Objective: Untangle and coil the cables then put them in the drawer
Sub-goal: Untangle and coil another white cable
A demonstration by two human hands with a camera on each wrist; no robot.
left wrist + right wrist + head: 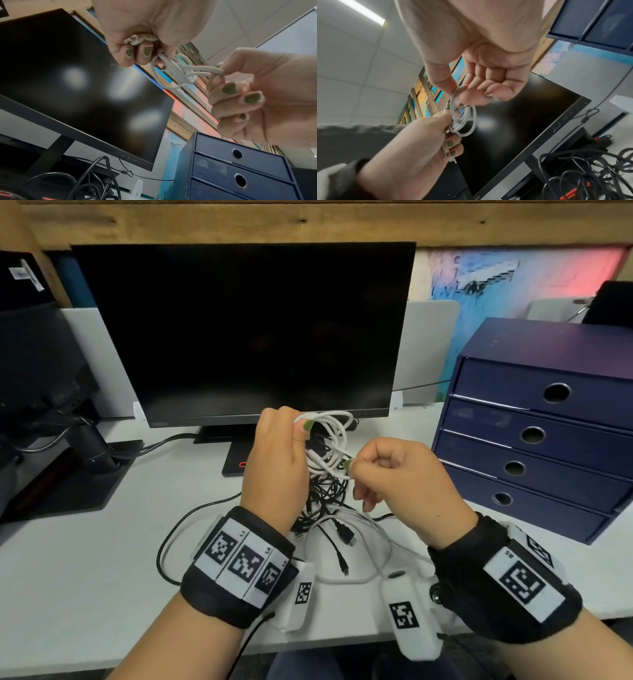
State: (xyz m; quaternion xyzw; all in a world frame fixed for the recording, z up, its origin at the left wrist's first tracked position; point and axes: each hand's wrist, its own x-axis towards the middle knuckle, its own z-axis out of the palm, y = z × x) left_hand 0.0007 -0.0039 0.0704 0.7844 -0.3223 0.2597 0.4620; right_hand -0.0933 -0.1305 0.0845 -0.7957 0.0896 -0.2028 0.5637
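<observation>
Presently held: one white cable [330, 440], wound into a few loose loops and lifted clear of the desk [102, 570] in front of the dark monitor [239, 330].

Left hand [277, 470]: fingers curled about the top of the loops, a plug end seemingly tucked in the fist, though the wrist view is too soft to be sure.

Right hand [407, 484]: thumb and forefinger pinching one strand at the coil's 4 o'clock edge, other fingers folded into the palm.

Beneath the hands: black cables [325, 498] in a tangled heap on the desk, loose plug ends trailing toward 6 o'clock; a second white lead [373, 563] lies slack among them.

At 3 o'clock of the hands: navy drawer unit [534, 436], four drawers, all closed, each with a round finger hole.

At 9 o'clock: a black monitor arm base [92, 450].
</observation>
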